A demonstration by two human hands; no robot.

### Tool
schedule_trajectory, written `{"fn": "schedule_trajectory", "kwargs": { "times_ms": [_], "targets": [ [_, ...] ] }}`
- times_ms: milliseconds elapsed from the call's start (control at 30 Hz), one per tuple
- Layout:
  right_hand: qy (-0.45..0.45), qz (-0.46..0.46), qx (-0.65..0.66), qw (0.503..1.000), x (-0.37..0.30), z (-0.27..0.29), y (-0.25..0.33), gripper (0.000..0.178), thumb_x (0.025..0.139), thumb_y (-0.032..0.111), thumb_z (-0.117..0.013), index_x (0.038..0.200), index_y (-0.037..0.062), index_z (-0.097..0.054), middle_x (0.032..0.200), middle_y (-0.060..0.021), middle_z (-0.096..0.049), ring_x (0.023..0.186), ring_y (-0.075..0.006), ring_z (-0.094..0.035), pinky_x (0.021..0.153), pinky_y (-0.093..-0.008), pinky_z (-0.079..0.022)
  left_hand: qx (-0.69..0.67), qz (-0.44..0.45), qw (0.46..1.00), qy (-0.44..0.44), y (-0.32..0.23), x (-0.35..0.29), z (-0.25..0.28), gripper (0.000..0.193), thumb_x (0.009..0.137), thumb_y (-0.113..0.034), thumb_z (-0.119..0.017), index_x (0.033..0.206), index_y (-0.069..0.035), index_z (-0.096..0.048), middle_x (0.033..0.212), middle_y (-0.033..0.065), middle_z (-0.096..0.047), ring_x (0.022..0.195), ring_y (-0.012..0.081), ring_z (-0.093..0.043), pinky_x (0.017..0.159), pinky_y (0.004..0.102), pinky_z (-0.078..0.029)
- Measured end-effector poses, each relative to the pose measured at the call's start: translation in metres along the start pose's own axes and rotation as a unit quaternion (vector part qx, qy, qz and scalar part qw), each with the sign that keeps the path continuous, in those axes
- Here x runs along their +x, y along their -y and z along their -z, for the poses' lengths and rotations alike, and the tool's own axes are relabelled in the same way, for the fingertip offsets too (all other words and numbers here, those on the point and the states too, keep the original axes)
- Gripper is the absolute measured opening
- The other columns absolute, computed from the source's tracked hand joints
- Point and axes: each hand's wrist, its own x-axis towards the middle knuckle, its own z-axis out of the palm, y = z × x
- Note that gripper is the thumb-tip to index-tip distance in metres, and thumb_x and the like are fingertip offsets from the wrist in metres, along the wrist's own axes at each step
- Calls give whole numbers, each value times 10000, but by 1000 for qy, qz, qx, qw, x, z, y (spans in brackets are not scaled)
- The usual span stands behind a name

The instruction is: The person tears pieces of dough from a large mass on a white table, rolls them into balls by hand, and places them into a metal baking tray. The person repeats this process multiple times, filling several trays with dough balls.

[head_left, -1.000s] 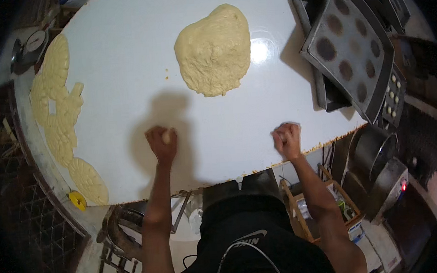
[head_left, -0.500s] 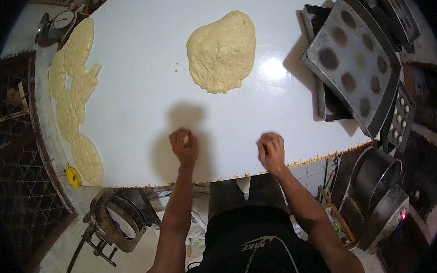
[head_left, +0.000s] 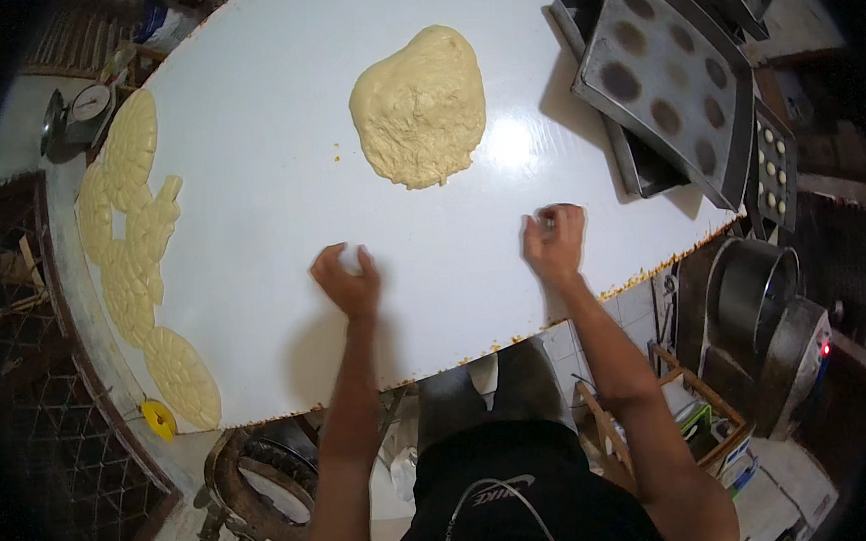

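Dough, where's that lying?
"On the table, toward the far middle, longest near to far."
"Closer from left or right?"
"Hard to call from here: left hand is near-left of it, right hand near-right, both loosely curled, thumbs parted, gripping nothing I can see."

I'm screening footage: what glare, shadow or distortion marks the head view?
Head view: a glare spot on the white table, right of the dough mass; head view: a soft shadow beside the left forearm; head view: fisheye-bent table edges, black corners.
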Motion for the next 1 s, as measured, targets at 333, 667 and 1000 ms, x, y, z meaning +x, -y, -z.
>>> {"fn": "schedule_trajectory", "kwargs": {
  "times_ms": [333,667,1000],
  "targets": [
    [-27,-27,-3,999,-15,-2,31,300,886,152,-889,1032,23,-662,1045,-157,-675,1012,-389,-613,919,-510,-492,-37,-6,998,52,-24,3,-2,330,866,-103,-858,1131,-48,-669,1152,130,-685,1117,372,-597,999,495,-491],
    [-32,-38,50,998,-47,-15,52,206,893,104,-851,955,55,-660,1015,-162,-689,1034,-394,-626,922,-498,-497,-84,-59,990,94,-12,-31,11,273,876,-68,-820,1108,-35,-680,1147,150,-700,1116,397,-617,1013,511,-486],
    [25,41,101,994,-56,-3,42,181,891,44,-831,954,82,-665,975,-137,-666,969,-381,-616,863,-518,-480,-82,-131,977,145,4,-58,15,286,887,-48,-807,1115,-30,-635,1113,149,-650,1040,393,-595,905,531,-498]
  ]
}}
